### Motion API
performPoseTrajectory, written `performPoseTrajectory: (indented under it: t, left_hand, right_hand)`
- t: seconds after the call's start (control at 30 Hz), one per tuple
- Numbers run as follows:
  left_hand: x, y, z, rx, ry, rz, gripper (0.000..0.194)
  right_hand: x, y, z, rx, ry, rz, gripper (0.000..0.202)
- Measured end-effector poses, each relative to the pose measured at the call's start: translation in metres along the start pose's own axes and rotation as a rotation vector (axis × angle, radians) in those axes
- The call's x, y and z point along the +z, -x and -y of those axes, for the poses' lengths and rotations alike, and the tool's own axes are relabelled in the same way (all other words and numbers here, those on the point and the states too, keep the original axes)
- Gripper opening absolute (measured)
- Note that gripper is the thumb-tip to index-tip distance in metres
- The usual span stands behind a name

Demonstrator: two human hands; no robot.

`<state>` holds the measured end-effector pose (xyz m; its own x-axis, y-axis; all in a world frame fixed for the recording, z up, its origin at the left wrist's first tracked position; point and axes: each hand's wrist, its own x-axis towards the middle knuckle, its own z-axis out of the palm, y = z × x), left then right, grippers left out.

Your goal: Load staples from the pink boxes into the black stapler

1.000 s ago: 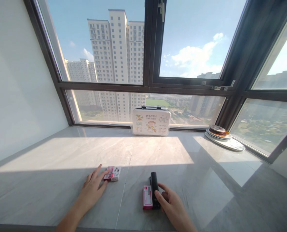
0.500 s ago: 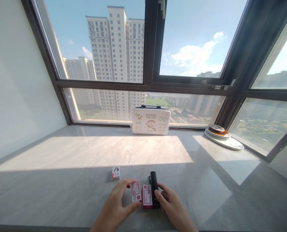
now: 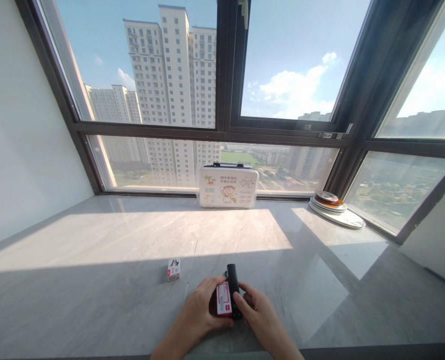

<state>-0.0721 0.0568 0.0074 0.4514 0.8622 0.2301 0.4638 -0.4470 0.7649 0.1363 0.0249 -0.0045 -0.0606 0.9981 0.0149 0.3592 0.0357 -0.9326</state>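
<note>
My left hand [image 3: 206,305] is curled round a white box with pink edges [image 3: 223,299], thumb at its near end and fingertips at its far end. Only one such box shows clearly; a second is hidden, and I cannot tell whether it lies beneath. Right beside the box, a black stapler [image 3: 232,275] lies lengthwise away from me. My right hand [image 3: 255,305] grips the stapler from its right side, thumb on top. Left of the hands, a small white and red box [image 3: 173,269] sits apart on the sill.
A white case with cartoon prints [image 3: 228,187] and a black handle stands against the window. Stacked plates [image 3: 333,207] rest in the right back corner. The grey marble sill [image 3: 95,300] spreads around, with dark window frames [image 3: 211,135] behind it.
My left hand has moved right with its pink and white box, up to the stapler. Two such boxes showed side by side before; now one does. The view has shifted slightly.
</note>
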Motion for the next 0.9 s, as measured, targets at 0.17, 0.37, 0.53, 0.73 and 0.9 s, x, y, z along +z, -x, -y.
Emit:
performPoseTrajectory:
  t: [0.17, 0.37, 0.53, 0.73, 0.9]
  left_hand:
    - [0.003, -0.004, 0.000, 0.013, 0.045, 0.017, 0.088]
    - [-0.012, 0.009, -0.009, 0.007, -0.007, -0.079, 0.093]
    - [-0.086, 0.013, 0.021, -0.347, -0.346, -0.364, 0.044]
    - [-0.108, -0.009, 0.053, -0.516, -0.271, -0.151, 0.055]
    - [-0.056, -0.032, 0.034, -0.431, -0.159, 0.043, 0.064]
  right_hand:
    - [0.001, -0.002, -0.004, -0.033, 0.000, 0.054, 0.067]
    - [-0.008, 0.003, -0.013, 0.030, -0.047, -0.030, 0.079]
    - [-0.013, 0.016, -0.012, 0.054, 0.019, 0.003, 0.088]
    - [-0.011, 0.014, 0.003, 0.061, 0.208, 0.054, 0.092]
    - [-0.005, 0.009, 0.015, -0.001, 0.313, 0.044, 0.084]
